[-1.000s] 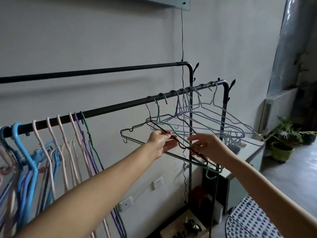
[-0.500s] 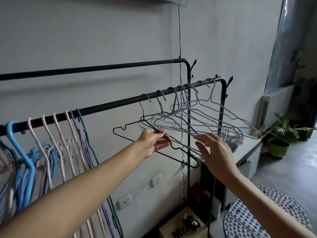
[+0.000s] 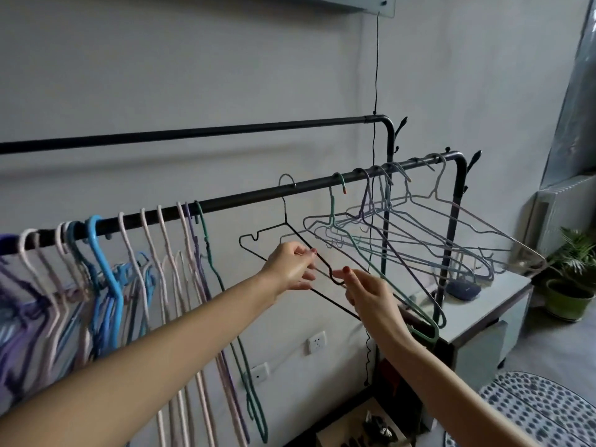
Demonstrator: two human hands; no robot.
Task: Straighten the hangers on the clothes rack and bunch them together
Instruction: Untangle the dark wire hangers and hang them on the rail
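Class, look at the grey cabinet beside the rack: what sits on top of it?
On the grey cabinet a dark blue rounded object rests behind the rack's post. Hangers cross in front, hiding part of the top, so anything else there cannot be seen.

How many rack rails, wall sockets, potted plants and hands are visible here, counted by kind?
Rack rails: 2
Wall sockets: 2
Potted plants: 1
Hands: 2, left hand and right hand
Total: 7
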